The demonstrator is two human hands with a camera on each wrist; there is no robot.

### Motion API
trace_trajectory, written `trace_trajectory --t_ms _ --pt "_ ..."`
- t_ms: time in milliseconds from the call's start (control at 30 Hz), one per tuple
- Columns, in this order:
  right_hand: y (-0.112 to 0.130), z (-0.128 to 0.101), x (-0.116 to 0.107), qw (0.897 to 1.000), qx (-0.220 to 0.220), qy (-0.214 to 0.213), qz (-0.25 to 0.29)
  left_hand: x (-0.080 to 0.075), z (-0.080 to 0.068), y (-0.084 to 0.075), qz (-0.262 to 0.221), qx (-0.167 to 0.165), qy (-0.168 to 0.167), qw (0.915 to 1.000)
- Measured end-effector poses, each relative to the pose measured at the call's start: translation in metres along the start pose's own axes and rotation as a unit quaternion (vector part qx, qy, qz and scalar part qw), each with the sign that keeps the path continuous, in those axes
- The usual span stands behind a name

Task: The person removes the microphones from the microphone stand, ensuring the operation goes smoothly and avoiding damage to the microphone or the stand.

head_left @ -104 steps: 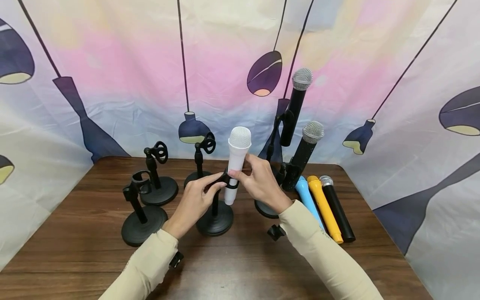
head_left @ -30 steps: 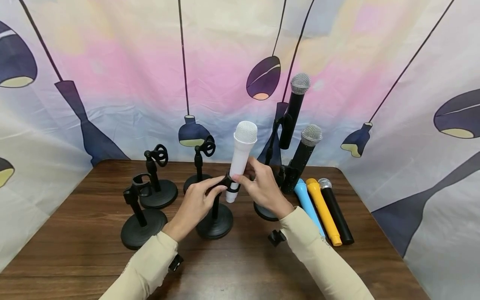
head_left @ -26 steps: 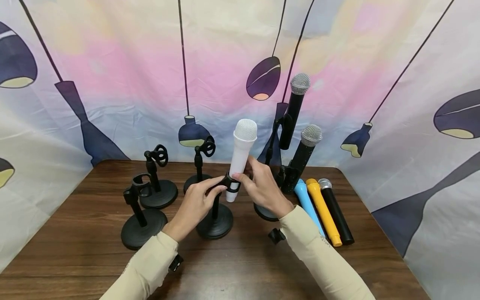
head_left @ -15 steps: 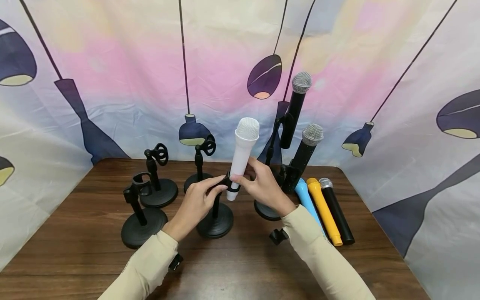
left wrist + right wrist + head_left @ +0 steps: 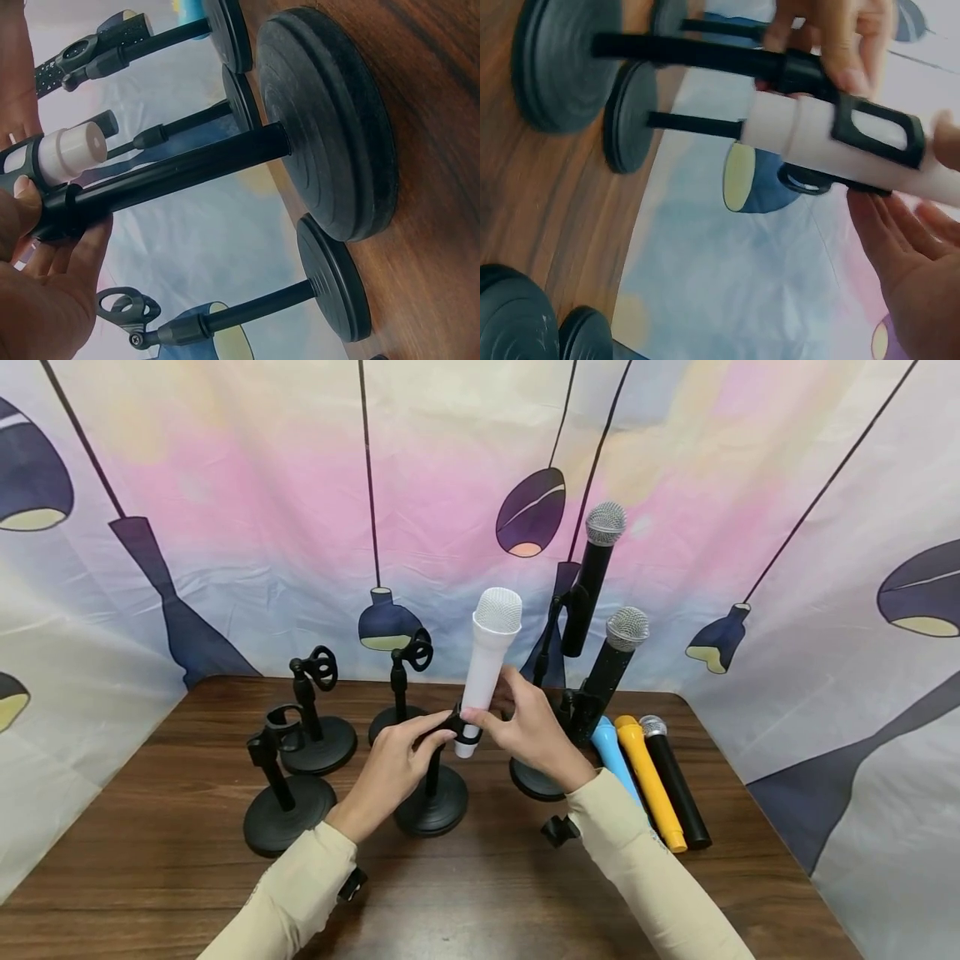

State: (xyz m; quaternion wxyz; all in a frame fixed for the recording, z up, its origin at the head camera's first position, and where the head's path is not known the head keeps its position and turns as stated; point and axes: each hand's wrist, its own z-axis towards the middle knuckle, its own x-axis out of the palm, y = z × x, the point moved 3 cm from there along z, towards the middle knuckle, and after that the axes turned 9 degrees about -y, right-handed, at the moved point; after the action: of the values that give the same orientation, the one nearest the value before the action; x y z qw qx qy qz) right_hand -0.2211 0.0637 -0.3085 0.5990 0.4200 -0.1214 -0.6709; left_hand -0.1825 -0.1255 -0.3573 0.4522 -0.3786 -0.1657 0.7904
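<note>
A white microphone (image 5: 486, 664) leans slightly to the right in the ring clip of a black desk stand (image 5: 432, 806). My left hand (image 5: 384, 770) pinches the stand at the joint beneath the clip, thumb and fingers on either side. My right hand (image 5: 536, 731) holds the microphone's body just above the clip, between thumb and fingers. In the right wrist view, the clip (image 5: 844, 124) wraps the white handle, whose lower end sticks out past it. The left wrist view shows that white end (image 5: 82, 150) beside the stand's upright post.
Three black stands with vacant clips, including a front one (image 5: 288, 810), stand at left and behind. On the right, two black microphones (image 5: 588, 585) sit in stands. Blue, yellow (image 5: 651, 785) and black microphones lie beside them on the wooden table (image 5: 465, 902). A patterned cloth hangs behind.
Over the last few seconds the white microphone has risen through the clip and its head has tipped to the right, my right hand moving slightly with it. My left hand stays at the joint.
</note>
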Motion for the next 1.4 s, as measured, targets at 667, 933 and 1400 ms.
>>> trace_trajectory --t_ms 667,933,1400 --pt "0.0 -0.0018 -0.0014 1.0 0.0 -0.007 -0.023 0.0013 0.0002 -0.0004 0.001 -0.006 0.009 0.9999" --pt "0.0056 -0.0007 -0.0003 0.995 -0.033 -0.036 -0.089 0.0013 0.0004 0.0005 -0.001 -0.007 0.006 1.0" --pt "0.0023 0.0006 -0.0031 0.999 -0.033 0.003 -0.031 0.0013 -0.0001 0.0006 0.004 -0.003 0.003 1.0"
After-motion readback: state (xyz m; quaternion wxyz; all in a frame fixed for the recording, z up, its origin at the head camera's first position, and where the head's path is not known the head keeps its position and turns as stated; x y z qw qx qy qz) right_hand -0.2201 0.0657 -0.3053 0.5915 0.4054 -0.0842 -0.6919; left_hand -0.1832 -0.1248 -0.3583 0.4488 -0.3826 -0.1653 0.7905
